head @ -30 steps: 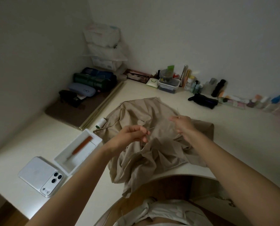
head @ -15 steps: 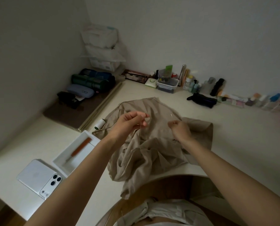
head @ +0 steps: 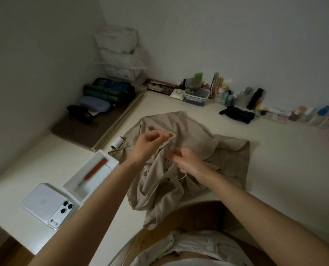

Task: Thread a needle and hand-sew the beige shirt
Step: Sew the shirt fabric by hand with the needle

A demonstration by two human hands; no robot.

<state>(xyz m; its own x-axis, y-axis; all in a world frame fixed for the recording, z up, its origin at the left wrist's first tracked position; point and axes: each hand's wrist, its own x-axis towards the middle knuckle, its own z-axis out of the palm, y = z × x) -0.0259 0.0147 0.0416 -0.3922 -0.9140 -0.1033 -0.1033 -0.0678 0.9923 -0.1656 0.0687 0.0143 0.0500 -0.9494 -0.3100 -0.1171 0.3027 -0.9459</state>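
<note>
The beige shirt (head: 207, 150) lies crumpled on the white desk (head: 275, 160), its lower part hanging over the front edge. My left hand (head: 150, 141) is raised above the shirt and pinches a pale thread (head: 167, 150) between thumb and fingertips. My right hand (head: 186, 160) is just below and to the right, fingers curled, pinching the same thread, which loops down under the wrist. The needle itself is too small to make out. A white thread spool (head: 117, 142) lies beside the shirt's left edge.
A white tray (head: 79, 181) holding an orange-handled tool (head: 94, 169) sits left of the shirt, with a phone (head: 46, 206) face down in front of it. Cases and a brown mat fill the far left corner. Bottles, boxes and a black pouch (head: 236, 114) line the back wall.
My right hand has come back toward me and to the left, closing in under my left hand. My left hand rose and shifted slightly right. The thread now hangs in a loop.
</note>
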